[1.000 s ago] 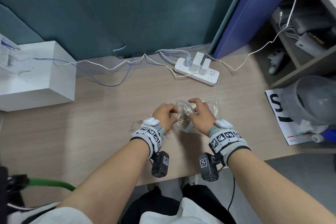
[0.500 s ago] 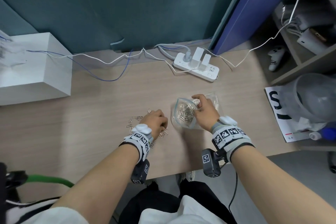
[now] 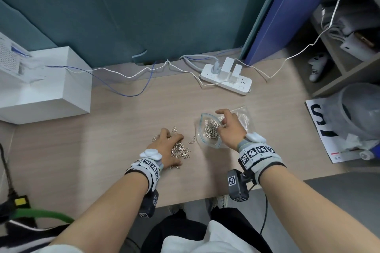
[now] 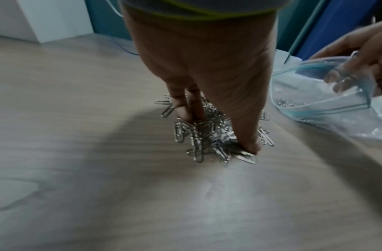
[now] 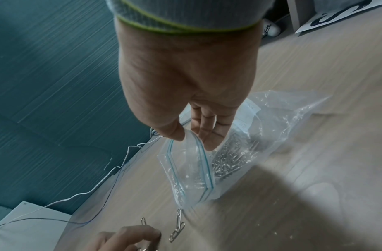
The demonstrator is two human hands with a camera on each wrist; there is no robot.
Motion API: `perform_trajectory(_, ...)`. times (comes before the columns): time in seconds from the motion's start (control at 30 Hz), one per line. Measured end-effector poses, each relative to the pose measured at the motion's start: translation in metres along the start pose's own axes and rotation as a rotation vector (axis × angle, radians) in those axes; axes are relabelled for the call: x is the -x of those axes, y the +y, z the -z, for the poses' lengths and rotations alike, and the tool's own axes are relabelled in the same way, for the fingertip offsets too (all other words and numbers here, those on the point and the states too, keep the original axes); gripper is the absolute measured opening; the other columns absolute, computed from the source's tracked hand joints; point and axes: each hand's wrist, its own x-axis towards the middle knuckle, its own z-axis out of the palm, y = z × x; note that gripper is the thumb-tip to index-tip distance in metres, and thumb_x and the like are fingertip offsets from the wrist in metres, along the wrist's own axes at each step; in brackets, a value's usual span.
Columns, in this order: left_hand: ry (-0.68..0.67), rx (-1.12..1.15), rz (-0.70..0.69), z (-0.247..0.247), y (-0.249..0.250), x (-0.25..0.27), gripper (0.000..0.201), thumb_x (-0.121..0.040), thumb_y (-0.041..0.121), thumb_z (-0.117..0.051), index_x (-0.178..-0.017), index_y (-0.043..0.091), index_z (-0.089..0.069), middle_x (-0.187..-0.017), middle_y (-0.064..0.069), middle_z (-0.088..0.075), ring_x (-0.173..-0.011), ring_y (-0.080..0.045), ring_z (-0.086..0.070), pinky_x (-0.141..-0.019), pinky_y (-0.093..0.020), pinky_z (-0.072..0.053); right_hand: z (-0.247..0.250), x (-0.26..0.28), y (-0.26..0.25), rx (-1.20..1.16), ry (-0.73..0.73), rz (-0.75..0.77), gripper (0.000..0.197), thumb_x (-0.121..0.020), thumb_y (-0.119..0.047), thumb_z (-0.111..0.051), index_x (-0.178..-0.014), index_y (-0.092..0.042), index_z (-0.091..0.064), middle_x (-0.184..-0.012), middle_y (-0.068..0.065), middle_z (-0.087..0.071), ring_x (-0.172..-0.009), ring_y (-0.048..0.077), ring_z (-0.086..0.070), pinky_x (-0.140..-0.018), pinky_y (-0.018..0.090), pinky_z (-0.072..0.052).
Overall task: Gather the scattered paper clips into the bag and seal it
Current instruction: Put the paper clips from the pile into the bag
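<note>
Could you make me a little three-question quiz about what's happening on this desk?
1. True or false: the clear zip-top plastic bag is sealed.
2. Which hand holds the bag's mouth open? A) left hand B) right hand
3. Fill in: the left hand's fingers close around a heap of silver metal paper clips on the ____ wooden desk.

Key: 1 false; 2 B; 3 light.

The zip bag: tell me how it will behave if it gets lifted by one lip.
The zip bag is thin crinkled film, so it would probably sag and fold. The clips inside should slide to its lowest corner. Its mouth gapes only where the right hand pinches the lip, so it may close if released.
</note>
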Motion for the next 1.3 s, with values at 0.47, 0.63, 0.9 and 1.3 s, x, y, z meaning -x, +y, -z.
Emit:
perform_trajectory(0.47,0.183,0.247,0.024,-0.018,0.004,-0.031,0.015,-0.082,0.023,-0.073,-0.085,0.024,-0.058,-0.085,0.010,-0.051,-0.080,-0.018,-0.053,-0.065,-0.029,-0.037,-0.004,0.001,0.007,0.015,0.000,-0.015,0.057,-0.086,-0.004,-0.053,-0.133,-0.036,-0.051,-0.110,0.003,-0.047,-0.093,0.023,-0.057,-0.079,0.029,-0.040)
perform_trajectory(0.63,0.268,0.458,0.024,0.002,0.038,-0.041,0.012,-0.082,0.018,-0.077,-0.087,0.022,-0.066,-0.090,0.003,-0.062,-0.082,-0.017,-0.058,-0.069,-0.028,-0.040,-0.004,0.002,0.007,0.008,-0.004,-0.018,0.056,-0.087,-0.004,-0.052,-0.133,-0.037,-0.051,-0.112,0.002,-0.047,-0.092,0.022,-0.058,-0.080,0.030,-0.044)
perform_trajectory(0.9,0.193,0.650,-0.087,0.011,0.094,-0.054,0.014,-0.083,0.024,-0.078,-0.096,0.028,-0.076,-0.091,0.010,-0.074,-0.075,-0.005,-0.062,-0.073,-0.017,-0.045,-0.001,0.002,0.008,0.007,0.018,-0.018,0.056,-0.086,-0.003,-0.051,-0.132,-0.036,-0.051,-0.111,0.002,-0.047,-0.090,0.018,-0.056,-0.087,0.031,-0.044)
perform_trajectory(1.3,0.224,0.195,-0.055,-0.021,0.035,-0.049,0.049,-0.064,0.042,-0.085,-0.111,0.039,-0.068,-0.119,0.012,-0.057,-0.109,-0.016,-0.050,-0.093,-0.034,-0.045,0.005,0.001,0.019,-0.019,0.050,-0.006,0.055,-0.088,0.000,-0.052,-0.130,-0.034,-0.053,-0.107,0.002,-0.047,-0.083,0.015,-0.055,-0.081,0.030,-0.048)
